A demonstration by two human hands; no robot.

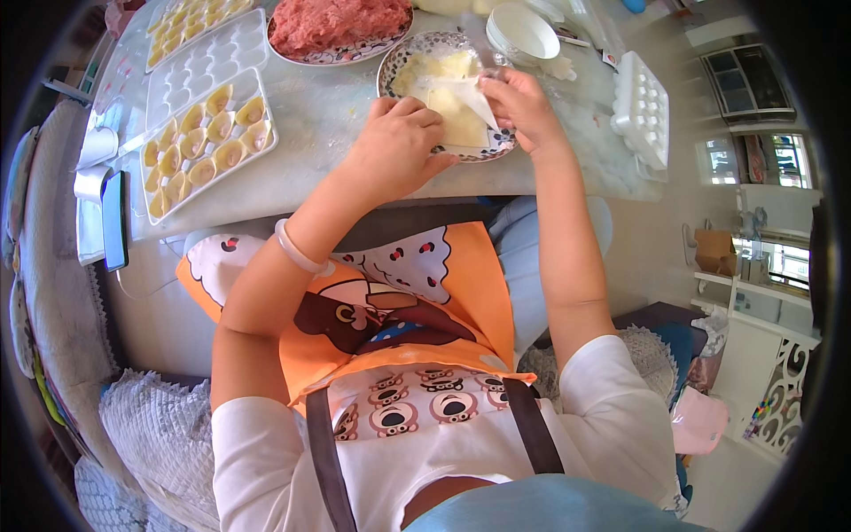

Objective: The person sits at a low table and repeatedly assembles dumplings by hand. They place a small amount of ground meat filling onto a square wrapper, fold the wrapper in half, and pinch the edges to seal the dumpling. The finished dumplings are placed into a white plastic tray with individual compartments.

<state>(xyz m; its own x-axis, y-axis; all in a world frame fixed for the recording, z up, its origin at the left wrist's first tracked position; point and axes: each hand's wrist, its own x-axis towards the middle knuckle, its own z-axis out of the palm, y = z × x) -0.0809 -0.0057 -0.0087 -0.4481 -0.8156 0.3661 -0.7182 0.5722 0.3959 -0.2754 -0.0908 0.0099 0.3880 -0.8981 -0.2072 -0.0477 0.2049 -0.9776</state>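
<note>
A patterned plate [492, 151] in front of me bears a stack of pale yellow square dough wrappers [462, 128]. My right hand [522, 110] pinches a whitish, thin sheet [475, 100] that is lifted and folded over above the stack. On the plate's left side my left hand [405, 136] rests with curved fingers at the edge of the wrappers; its fingertips touch them, and whether they grip anything is hidden. Behind the plate, another patterned plate [332, 58] holds a large mound of minced meat [339, 23]. Left of my hands, a white compartment tray [269, 149] holds filled, folded dumplings [203, 171].
An empty white compartment tray [206, 63] and another tray of dumplings [189, 23] lie at the back left. White bowls [522, 33] stand behind my right hand. Stacked white trays [641, 110] are at the right. A phone [115, 223] sits at the table's left edge.
</note>
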